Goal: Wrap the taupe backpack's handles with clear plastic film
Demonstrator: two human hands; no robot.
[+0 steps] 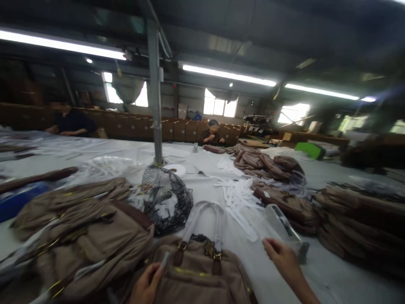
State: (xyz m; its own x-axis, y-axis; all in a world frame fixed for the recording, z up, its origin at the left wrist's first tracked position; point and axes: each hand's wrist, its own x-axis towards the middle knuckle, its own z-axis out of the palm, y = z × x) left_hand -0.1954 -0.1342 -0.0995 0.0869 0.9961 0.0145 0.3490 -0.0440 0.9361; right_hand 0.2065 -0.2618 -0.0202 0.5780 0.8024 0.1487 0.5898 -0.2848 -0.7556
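Two hands at work over one tan bag [196,274] lying flat at the near edge of the white table [332,270]. Left hand [146,285] curled against the bag's left upper corner, fingers bent around a small pale tab or strip; whether truly pinched or only touched, cannot tell through the blur. Right hand [281,255] out to the right of the bag, fingers extended and loosely parted, touching a clear plastic sleeve [278,223] on the table, not closed on it.

Best handled, judging from the layout, by keeping the bag pinned flat with the left while lifting the slippery plastic by one edge only. Worth keeping the bag's plastic-wrapped handles [205,219] from snagging.

Close on the left, a heap of tan bags [88,236], touching the one in hand. Just behind, a black mesh bundle [166,198] at the foot of a steel post [155,93]. Scattered white strips [237,194] near the plastic. To the right, stacked brown bags [357,219] crowding the reach. Far across the table, two seated people: one [71,120] at left, another [212,133] near the middle.
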